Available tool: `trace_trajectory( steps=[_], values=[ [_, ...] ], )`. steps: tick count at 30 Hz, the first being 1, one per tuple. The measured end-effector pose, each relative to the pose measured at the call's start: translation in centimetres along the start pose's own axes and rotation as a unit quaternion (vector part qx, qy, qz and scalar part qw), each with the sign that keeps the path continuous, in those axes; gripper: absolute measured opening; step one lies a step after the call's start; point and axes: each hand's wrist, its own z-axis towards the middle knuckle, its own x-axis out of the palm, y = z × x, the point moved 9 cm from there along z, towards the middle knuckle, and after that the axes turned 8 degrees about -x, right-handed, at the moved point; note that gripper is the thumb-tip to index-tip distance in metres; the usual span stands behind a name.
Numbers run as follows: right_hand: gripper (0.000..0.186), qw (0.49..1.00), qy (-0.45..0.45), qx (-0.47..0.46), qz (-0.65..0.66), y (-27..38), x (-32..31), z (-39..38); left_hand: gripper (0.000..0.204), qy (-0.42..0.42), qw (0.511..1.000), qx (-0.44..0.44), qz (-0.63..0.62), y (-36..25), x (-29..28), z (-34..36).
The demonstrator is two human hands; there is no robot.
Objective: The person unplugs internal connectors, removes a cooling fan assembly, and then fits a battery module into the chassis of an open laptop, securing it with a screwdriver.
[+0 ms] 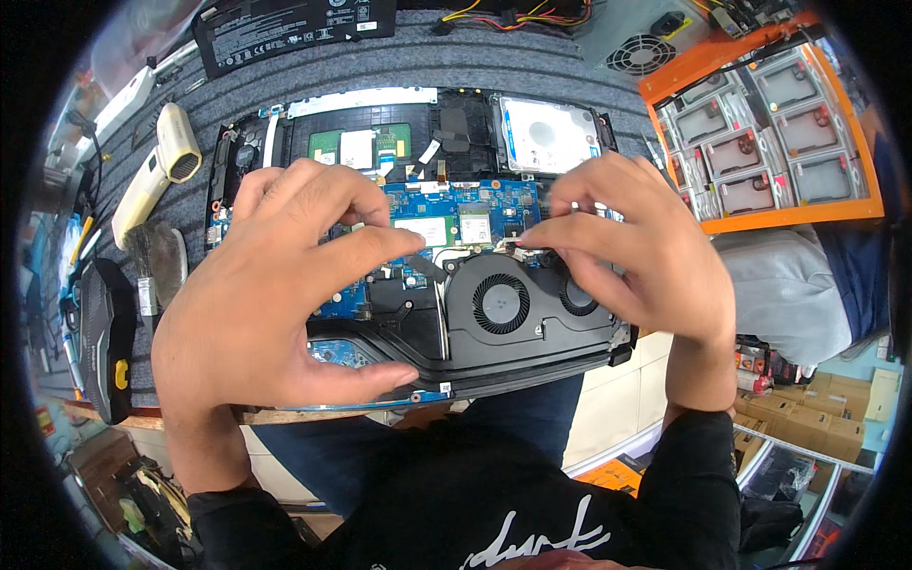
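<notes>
An opened laptop (446,133) lies bottom-up on a grey ribbed mat, showing its blue circuit board (494,201), a silver hard drive (549,133) and a black cooling fan (501,304). My left hand (275,285) rests on the laptop's left half, thumb on its near edge, index finger stretched toward the middle of the board. My right hand (632,249) hovers over the right side, its index finger and thumb pinched at a small part just above the fan. What sits between those fingertips is too small to make out.
A cream hand tool (157,171) and a brush (157,261) lie left of the laptop. A black battery pack (285,30) sits at the far edge. An orange tray of hard drives (774,123) stands at right. Cardboard boxes (807,418) sit on the floor.
</notes>
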Motion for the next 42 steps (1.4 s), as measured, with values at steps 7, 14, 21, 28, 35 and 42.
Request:
trace_trajectory(
  steps=[7, 14, 21, 28, 35, 42],
  values=[
    [0.02, 0.993, 0.084, -0.07, 0.039, -0.4, 0.9, 1.8, 0.08, -0.002, 1.0, -0.005, 0.006, -0.2, -0.5, 0.4],
    [0.025, 0.985, 0.016, -0.085, 0.151, -3.2, -0.1, 0.5, 0.083, -0.004, 1.0, -0.009, 0.027, -0.3, -0.7, 0.4],
    [0.034, 0.991, 0.011, -0.048, 0.121, -4.7, -0.9, -1.2, 0.085, -0.009, 0.999, -0.012, 0.045, -0.2, -1.0, 0.9],
    [0.015, 0.993, 0.036, -0.049, 0.105, -4.3, -0.5, -1.1, 0.083, 0.0, 0.998, -0.012, 0.054, -0.1, -0.8, 0.8],
    [0.03, 0.991, 0.021, -0.066, 0.116, -4.7, -0.2, -1.3, 0.083, -0.006, 0.998, -0.016, 0.057, -0.1, -0.7, 0.8],
    [0.016, 0.991, 0.048, -0.044, 0.115, -4.6, -0.4, -1.3, 0.082, -0.003, 0.998, -0.015, 0.055, -0.2, -0.7, 0.8]
  ],
)
